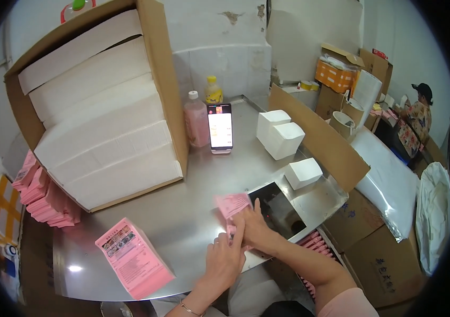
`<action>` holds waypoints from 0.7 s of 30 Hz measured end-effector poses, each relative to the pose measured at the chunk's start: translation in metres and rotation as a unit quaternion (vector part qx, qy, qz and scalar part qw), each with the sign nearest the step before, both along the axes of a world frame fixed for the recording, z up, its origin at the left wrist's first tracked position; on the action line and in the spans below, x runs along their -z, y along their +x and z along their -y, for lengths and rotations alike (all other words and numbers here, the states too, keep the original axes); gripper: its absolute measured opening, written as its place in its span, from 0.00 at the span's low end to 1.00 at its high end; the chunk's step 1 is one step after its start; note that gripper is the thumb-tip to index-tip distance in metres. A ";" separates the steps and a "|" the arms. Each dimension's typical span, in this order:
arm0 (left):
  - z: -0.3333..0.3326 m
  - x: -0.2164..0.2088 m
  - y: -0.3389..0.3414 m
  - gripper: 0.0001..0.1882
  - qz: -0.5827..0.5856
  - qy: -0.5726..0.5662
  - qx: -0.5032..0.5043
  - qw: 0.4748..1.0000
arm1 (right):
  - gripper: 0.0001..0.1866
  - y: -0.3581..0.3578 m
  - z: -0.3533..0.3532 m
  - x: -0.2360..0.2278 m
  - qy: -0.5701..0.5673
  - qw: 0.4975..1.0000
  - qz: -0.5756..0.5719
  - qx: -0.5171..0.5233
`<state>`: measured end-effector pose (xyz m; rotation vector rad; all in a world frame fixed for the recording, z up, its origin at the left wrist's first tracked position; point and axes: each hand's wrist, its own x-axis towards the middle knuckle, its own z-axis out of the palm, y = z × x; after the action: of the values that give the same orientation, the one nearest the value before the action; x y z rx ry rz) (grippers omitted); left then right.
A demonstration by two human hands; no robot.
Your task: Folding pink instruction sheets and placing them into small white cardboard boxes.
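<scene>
A pink printed paper packet (234, 203) lies at the table's front middle, just left of a dark rectangular opening (278, 211) in the metal top. My right hand (255, 228) bends over the packet's near right side and grips it, its thumb pointing up beside the opening. My left hand (224, 260) is closed at the packet's near end, with one finger stretched along it against the right hand. My hands cover the lower part of the packet. To the left lies a thick stack of pink printed packets (135, 261).
A large carton (175, 105) of white stacks stands at left, with pink bundles (45, 198) beside it. Behind are a phone (220, 128), a pink bottle (197, 121) and a yellow-capped bottle (213, 91). White blocks (280, 137) sit by a cardboard flap (320, 140). Far right, another person (421, 113) works.
</scene>
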<state>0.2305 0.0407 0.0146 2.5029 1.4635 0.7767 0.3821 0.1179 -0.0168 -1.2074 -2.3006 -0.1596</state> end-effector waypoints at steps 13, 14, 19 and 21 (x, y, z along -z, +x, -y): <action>0.000 0.010 -0.035 0.22 0.066 0.036 0.065 0.995 | 0.14 0.027 -0.044 -0.057 -0.005 0.995 -0.030 0.095; 0.001 0.009 -0.035 0.22 0.063 0.034 0.065 0.995 | 0.18 0.022 -0.066 -0.056 0.043 0.995 -0.041 0.086; 0.001 0.013 -0.029 0.21 0.070 0.035 0.078 0.994 | 0.37 0.042 -0.156 -0.012 0.070 0.966 0.186 0.168; 0.002 0.014 -0.030 0.20 0.067 0.030 0.075 0.995 | 0.37 0.042 -0.167 -0.006 0.102 0.965 0.184 0.159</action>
<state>0.2005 0.0387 0.0004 2.5133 1.2126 0.9530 0.4241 0.2852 -0.0109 -1.5307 -2.2989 -0.7774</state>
